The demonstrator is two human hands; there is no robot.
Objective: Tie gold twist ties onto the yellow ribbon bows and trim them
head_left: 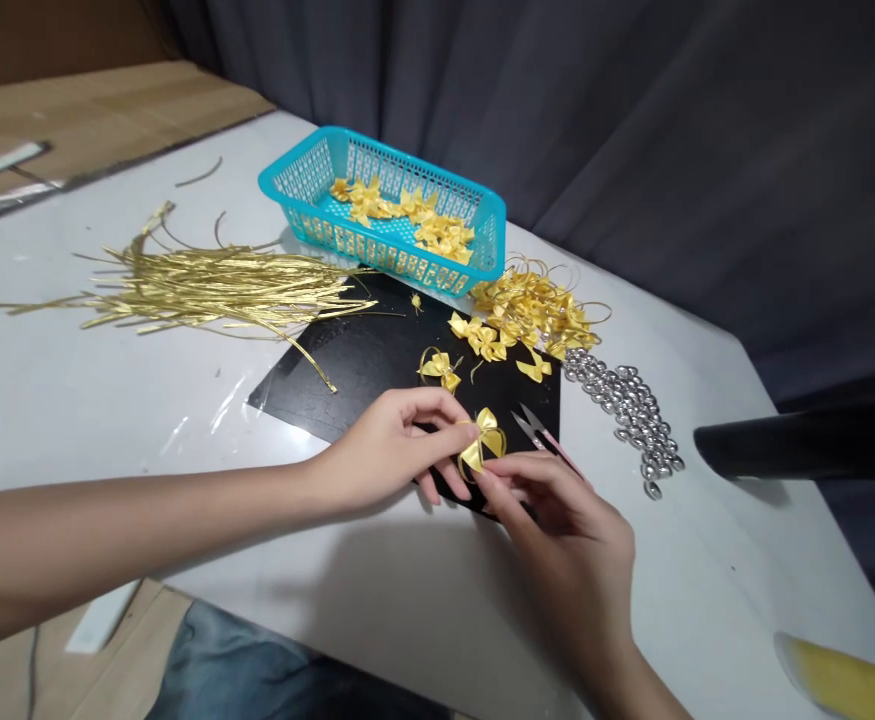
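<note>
While left hand (399,438) pinches bow (489,432), right (576,520) grips it.

Your left hand (407,440) and right hand (568,510) hide parts of the yellow bow (488,438) between them, and the right one also covers the handle end of the scissors (555,446). The right edge cuts off the dark cylinder (804,446) and the yellow roll (846,678) from your view, while the bottom edge crops the blue cloth (219,670). You cannot make out the tiny gold piece (417,302), too small to tell.
</note>
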